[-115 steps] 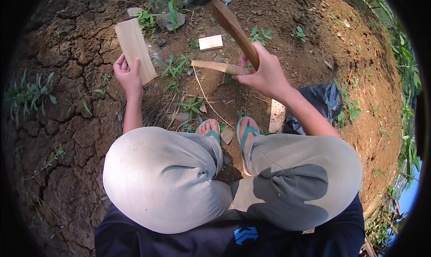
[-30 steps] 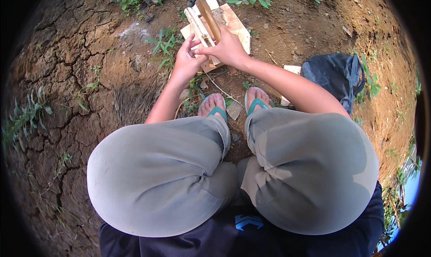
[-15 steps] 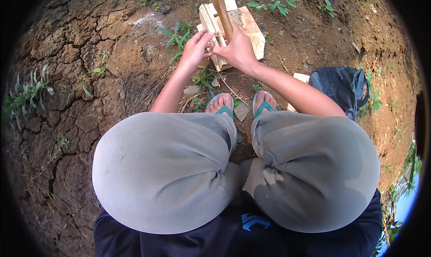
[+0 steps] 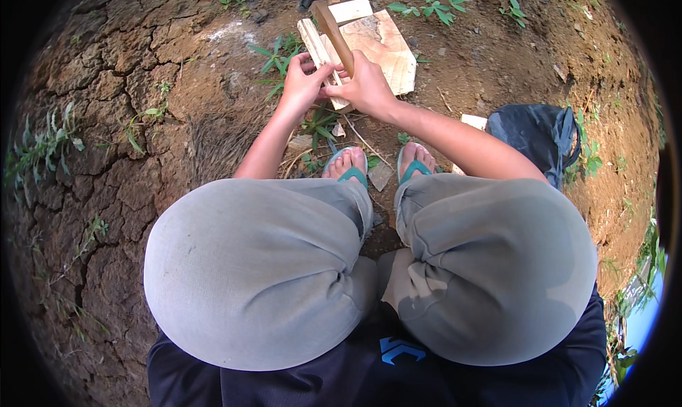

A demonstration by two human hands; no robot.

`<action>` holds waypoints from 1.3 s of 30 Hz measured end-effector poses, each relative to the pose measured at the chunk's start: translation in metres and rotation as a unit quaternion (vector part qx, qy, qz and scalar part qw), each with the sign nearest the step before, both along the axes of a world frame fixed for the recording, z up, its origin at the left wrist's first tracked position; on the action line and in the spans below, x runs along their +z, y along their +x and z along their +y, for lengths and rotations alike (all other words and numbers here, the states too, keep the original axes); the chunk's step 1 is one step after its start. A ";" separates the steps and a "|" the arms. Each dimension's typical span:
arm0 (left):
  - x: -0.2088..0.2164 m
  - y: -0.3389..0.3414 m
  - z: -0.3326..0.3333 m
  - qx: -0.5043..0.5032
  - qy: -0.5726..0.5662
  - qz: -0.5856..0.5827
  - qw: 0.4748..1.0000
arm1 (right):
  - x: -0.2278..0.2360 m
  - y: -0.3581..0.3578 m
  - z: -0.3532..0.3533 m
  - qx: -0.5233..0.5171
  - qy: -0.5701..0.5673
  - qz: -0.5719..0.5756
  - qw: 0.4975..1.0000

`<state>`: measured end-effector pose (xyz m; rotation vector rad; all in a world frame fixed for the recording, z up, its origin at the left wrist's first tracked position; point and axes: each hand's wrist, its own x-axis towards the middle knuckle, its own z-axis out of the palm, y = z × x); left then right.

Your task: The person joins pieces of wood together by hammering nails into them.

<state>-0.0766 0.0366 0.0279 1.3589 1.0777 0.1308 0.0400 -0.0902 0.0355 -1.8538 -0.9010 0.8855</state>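
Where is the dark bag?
In the head view the dark bag lies on the dirt on the person's right, just beyond the right forearm and close to a small pale wood piece.

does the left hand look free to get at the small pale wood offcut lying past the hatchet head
Probably not right now. The left hand is closed on the narrow pale wood strip beside the right hand, and the wooden-handled hatchet lies between it and the small pale wood offcut.
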 end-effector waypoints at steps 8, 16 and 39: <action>0.004 -0.005 0.005 0.016 0.020 0.000 1.000 | -0.006 0.023 -0.019 0.007 0.000 0.080 0.997; 0.001 -0.010 -0.006 0.058 0.033 -0.021 0.998 | -0.009 0.054 -0.098 -0.039 -0.070 0.091 0.993; -0.008 0.001 -0.008 0.071 0.171 0.030 0.982 | 0.004 0.052 -0.102 -0.143 -0.065 0.204 0.966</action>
